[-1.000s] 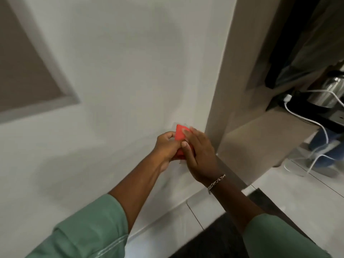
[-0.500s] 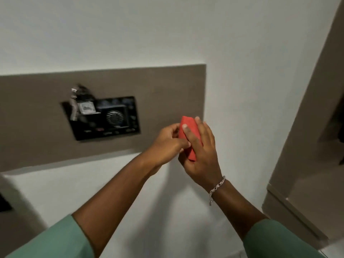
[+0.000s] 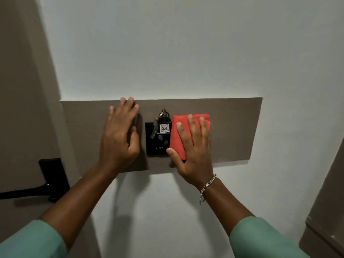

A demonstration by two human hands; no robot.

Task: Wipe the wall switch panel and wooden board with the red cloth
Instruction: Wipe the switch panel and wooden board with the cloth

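Observation:
A brown wooden board [image 3: 234, 127] runs across the white wall. A black switch panel [image 3: 157, 146] is set in its middle, with a key and tag [image 3: 164, 125] hanging from its top. My right hand [image 3: 193, 151] presses the folded red cloth [image 3: 178, 135] flat against the board and the panel's right part, which the cloth hides. My left hand [image 3: 120, 133] lies flat on the board just left of the panel, fingers apart, holding nothing.
A door with a black lever handle [image 3: 44, 183] stands at the left. A beige frame or cabinet edge [image 3: 327, 211] rises at the lower right. White wall [image 3: 167, 53] fills the space above and below the board.
My view swung up and left to face the board. Both hands left off folding the cloth; the right one now presses it on the panel, the left one let go and rests on the board.

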